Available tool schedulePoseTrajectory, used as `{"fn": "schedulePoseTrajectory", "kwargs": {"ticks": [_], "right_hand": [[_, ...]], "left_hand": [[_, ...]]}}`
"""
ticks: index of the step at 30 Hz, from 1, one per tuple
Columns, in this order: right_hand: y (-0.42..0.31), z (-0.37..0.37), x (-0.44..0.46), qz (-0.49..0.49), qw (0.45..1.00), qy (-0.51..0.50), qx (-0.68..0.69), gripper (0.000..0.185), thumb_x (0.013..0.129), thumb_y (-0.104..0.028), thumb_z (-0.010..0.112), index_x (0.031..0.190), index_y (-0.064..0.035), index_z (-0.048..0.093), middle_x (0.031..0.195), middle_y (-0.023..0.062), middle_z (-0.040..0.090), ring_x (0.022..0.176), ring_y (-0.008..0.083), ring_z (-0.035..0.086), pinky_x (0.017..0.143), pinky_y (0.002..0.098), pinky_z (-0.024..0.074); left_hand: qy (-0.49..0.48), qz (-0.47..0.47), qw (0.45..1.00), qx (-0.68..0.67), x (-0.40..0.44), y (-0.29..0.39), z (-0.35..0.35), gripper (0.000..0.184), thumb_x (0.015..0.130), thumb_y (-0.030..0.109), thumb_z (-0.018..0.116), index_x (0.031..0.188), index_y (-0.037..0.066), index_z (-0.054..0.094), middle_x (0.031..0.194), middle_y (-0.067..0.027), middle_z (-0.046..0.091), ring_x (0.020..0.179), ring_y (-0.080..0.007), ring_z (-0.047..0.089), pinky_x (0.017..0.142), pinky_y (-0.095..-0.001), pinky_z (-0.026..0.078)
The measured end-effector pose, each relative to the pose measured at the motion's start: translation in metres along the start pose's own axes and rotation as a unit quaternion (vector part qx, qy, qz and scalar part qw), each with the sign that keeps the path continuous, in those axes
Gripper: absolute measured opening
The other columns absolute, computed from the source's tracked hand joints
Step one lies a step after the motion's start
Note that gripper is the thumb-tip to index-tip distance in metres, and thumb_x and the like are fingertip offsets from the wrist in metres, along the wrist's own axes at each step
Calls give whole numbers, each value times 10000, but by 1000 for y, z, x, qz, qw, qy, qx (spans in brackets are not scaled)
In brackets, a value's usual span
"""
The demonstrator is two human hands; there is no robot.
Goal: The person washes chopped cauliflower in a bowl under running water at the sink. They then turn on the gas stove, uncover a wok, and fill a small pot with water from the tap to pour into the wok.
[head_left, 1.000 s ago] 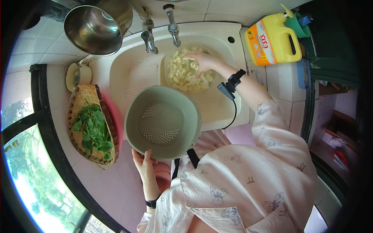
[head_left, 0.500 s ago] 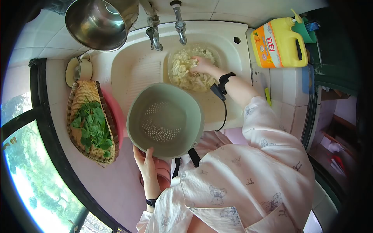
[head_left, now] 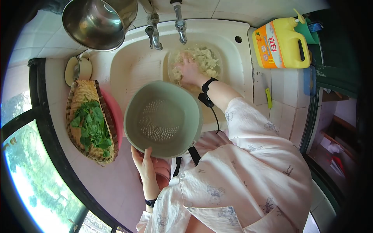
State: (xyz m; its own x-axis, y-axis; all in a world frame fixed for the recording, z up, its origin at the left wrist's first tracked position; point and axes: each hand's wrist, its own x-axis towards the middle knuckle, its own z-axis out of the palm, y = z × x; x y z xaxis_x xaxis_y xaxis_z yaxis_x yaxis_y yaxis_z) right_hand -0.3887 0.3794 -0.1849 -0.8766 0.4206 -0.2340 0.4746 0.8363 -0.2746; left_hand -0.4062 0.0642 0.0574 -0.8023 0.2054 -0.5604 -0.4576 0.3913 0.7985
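My left hand (head_left: 144,161) grips the lower rim of a grey-green colander (head_left: 163,116), thumb on the near side, tilting it so its holed inside faces me. Nothing lies inside the colander. My right hand (head_left: 189,72) is down in a clear bowl (head_left: 220,66) of water in the sink, its fingers spread among pale, whitish vegetable pieces (head_left: 206,56); their exact kind is hard to tell. The fingertips are partly blurred and under water. A black band with a cable sits on my right wrist.
The white sink (head_left: 136,66) has two taps (head_left: 180,25) above it. At the left stand a steel pot (head_left: 93,27), an enamel mug (head_left: 83,68) and a basket (head_left: 72,128) of green leaves (head_left: 93,124) against a pink basin (head_left: 113,112). A yellow detergent jug (head_left: 287,42) stands right.
My right hand has moved left and slightly down within the bowl, and its fingers have spread over the pale pieces. The colander has shifted very slightly left in my left hand.
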Motion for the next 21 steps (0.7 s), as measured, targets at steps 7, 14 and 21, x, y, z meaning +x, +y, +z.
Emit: {"fn": "schedulePoseTrajectory", "kwargs": {"ticks": [7, 14, 21], "right_hand": [[58, -41, 23, 14, 986, -101, 135, 740, 632, -297, 763, 1317, -209, 497, 1453, 223, 287, 1252, 396, 406, 929, 444, 458], [18, -64, 3, -15, 989, -144, -14, 985, 606, -339, 798, 1449, -222, 302, 1474, 210, 264, 1324, 398, 310, 1046, 552, 308], [-9, -29, -1, -56, 970, -175, -159, 880, 584, -404, 781, 1365, -191, 436, 1467, 185, 294, 1297, 350, 361, 972, 600, 346]], "left_hand": [[1, 9, 1000, -6, 1, -9, -14, 328, 821, 6, 588, 1125, 40, 472, 849, -21, 560, 577, -67, 524, 368, -181, 398], [13, -9, 1000, 0, -3, -12, -15, 341, 818, 4, 569, 1149, 34, 495, 904, -9, 559, 564, -52, 504, 400, -176, 373], [1, -4, 1000, 13, -2, -5, -6, 338, 821, 12, 572, 1148, 35, 491, 888, -12, 564, 561, -58, 510, 403, -181, 380]]}}
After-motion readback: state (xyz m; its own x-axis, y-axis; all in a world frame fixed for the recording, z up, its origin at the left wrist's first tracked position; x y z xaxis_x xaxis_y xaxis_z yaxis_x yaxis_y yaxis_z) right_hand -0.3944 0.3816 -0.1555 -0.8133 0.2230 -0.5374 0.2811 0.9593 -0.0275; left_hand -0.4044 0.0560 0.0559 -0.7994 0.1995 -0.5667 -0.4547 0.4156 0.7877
